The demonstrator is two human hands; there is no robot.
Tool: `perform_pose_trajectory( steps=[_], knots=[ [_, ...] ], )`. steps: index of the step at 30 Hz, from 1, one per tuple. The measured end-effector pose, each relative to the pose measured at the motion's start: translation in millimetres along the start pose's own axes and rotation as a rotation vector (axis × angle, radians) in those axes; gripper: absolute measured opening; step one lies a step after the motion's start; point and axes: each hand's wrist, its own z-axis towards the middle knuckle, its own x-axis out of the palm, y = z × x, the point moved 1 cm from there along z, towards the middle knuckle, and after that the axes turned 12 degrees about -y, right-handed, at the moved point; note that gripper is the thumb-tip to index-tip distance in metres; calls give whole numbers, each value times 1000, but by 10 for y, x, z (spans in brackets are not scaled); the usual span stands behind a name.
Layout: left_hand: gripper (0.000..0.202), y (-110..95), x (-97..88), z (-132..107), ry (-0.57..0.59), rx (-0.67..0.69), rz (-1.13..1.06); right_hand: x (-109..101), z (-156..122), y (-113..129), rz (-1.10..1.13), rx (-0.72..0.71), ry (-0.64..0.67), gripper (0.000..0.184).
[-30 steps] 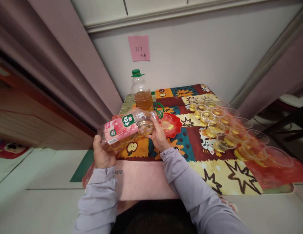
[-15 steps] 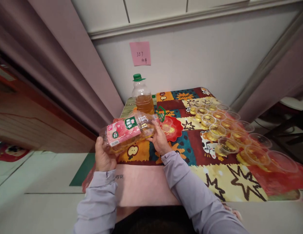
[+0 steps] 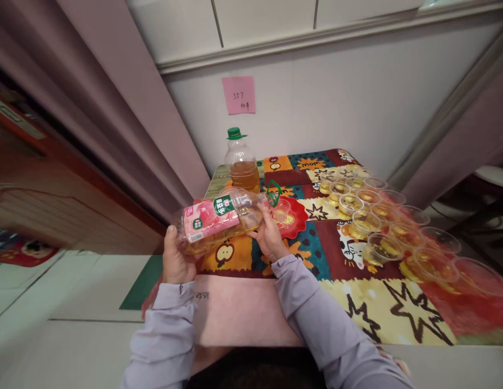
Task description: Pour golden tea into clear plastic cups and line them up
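Observation:
Both my hands hold a large clear bottle point(image 3: 219, 219) with a pink label and amber liquid, tipped almost flat with its mouth to the right. My left hand point(image 3: 176, 259) grips its base. My right hand point(image 3: 267, 235) wraps under its neck. The bottle's mouth, with a green cap ring hanging from it, is over a small clear cup point(image 3: 281, 210) that stands on a red plate point(image 3: 295, 219). The table carries a colourful cartoon cloth point(image 3: 328, 254).
A second bottle point(image 3: 242, 165) with a green cap and amber liquid stands upright at the back of the table near the wall. Several clear cups point(image 3: 376, 216) with yellow liquid sit in rows at the right. A pink note point(image 3: 239, 95) is stuck on the wall.
The view has shifted slightly down and left. The bottle stays tipped toward the cup, its mouth a little closer over it; both hands keep their grip.

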Motion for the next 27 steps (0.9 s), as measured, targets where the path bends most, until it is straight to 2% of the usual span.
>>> perform_pose_trajectory(
  steps=[5,13,27],
  knots=[
    [40,9,6,14,-10,4,7,-4,4,-1,10,10,4,44],
    [44,34,-9,69,1,6,24,-38,42,-22,8,10,7,53],
    [37,6,22,10,-8,6,-19,-44,38,-43,39,20,25,43]
  ],
)
